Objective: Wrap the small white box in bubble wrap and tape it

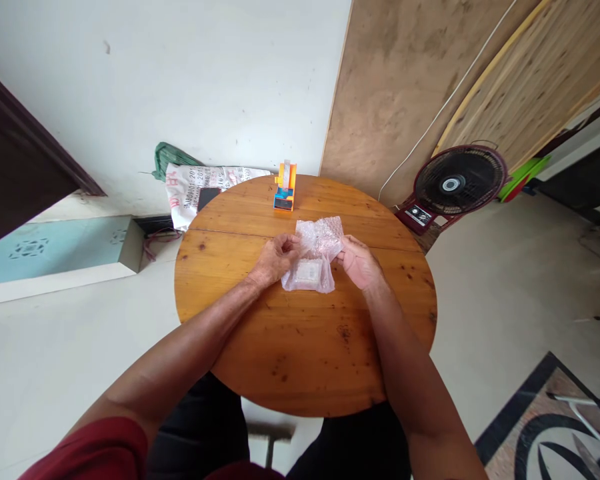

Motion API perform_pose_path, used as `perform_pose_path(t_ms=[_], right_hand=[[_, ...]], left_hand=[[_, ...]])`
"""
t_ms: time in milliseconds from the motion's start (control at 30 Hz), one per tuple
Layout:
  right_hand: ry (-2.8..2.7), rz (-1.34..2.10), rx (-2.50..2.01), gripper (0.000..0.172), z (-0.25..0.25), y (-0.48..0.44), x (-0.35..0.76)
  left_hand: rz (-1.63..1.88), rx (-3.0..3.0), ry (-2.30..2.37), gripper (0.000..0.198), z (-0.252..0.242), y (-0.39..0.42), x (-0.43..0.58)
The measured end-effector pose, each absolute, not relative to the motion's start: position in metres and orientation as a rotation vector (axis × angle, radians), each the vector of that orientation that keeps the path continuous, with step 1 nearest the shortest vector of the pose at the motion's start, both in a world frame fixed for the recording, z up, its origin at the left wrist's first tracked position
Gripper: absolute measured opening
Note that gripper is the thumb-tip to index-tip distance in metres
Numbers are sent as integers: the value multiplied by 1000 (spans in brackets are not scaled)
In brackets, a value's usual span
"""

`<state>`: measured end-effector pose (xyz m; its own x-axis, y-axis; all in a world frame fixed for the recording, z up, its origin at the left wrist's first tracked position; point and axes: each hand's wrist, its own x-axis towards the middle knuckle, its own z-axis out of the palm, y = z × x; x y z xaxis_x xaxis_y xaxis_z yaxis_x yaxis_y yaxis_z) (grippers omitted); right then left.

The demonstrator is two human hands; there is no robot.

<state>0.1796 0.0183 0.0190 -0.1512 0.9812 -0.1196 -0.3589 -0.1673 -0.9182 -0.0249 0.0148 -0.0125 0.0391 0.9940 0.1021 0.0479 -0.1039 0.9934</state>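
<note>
A sheet of bubble wrap (320,235) lies partly unfolded on the round wooden table (290,353). On its near part sits a small pale rectangular item (309,272), which the clear film seems to cover; its kind I cannot make out. My left hand (276,259) has its fingers pinched at the left edge of the wrap. On the other side, my right hand (360,260) grips the wrap's right edge between thumb and fingers. Beyond the wrap stands an orange and blue tape dispenser (285,187), with a strip of tape sticking up from it.
A dark red electric fan (457,183) stands past the table's right back edge. White printed sacks (185,193) and a green bag (173,159) lie behind the table on the left, beside the wall. A pale blue box (60,250) rests farther left.
</note>
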Motion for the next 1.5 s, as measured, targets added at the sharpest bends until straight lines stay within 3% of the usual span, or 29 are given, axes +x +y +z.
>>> perform_pose_path(t_ms=[167,533,667,800,967,1067,1167,1300,1500], right_hand=[[-796,1443,-1047,28,15,25,188],[-824,1174,-1233,27,-1,36,201],[-863,1039,-1342,30,-5,40,205],[-913,850,-1357,34,0,39,206],[-1164,567,-1101,20,26,15,192],[-1455,637,-934,17,45,-9,177],[-1882,746,-892,26,52,-23,165],[-2230,577,-1065,33,38,-15,162],[-2184,551,-1345,41,29,0,175]], left_hand=[[1384,1062,1145,21,-6,21,-29],[1473,825,1162,27,-11,33,-36],[1583,1063,1278,24,-11,32,-40],[1707,1713,1244,21,-2,16,-41],[1454,2261,956,30,2,4,-36],[1242,2369,983,45,-3,6,-34],[1068,2407,1120,54,-6,9,-34],[878,2399,1261,60,-5,9,-36],[892,2180,1245,40,8,6,-39]])
